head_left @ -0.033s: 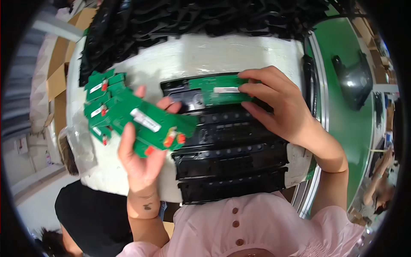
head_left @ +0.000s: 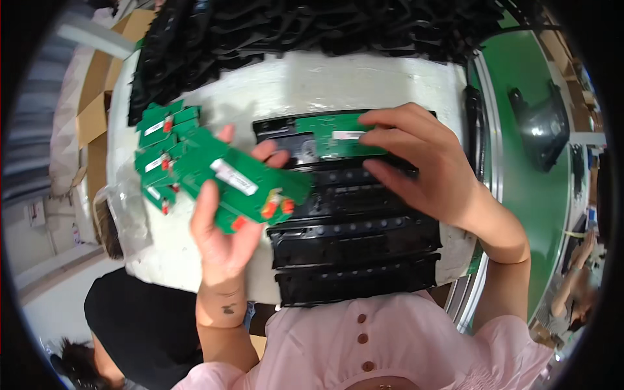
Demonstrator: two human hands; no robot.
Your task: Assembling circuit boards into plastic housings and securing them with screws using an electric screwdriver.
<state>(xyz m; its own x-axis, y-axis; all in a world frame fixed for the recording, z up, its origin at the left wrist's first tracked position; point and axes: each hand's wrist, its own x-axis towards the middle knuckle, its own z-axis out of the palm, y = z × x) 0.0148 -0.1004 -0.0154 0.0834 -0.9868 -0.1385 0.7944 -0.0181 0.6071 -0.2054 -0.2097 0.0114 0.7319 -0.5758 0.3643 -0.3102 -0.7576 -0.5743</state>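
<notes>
A small stack of green circuit boards with white labels and orange-red connectors is held in my left hand, thumb on top. My right hand hovers over another green circuit board, which lies in the farthest black plastic housing. Its fingertips are at the board's right part, with the thumb spread apart near the close edge; whether they touch is hard to tell. Below lie further black housings in a row toward me. To the left, more green boards rest in a pile.
A heap of black plastic parts fills the far side of the white table. A clear plastic bag hangs at the left edge. On the right, a dark part lies on a green surface. A person in black is at lower left.
The whole view has shifted slightly. My right hand has slid a little left over the board, and its thumb has moved away from the board's near edge. My left hand keeps its boards.
</notes>
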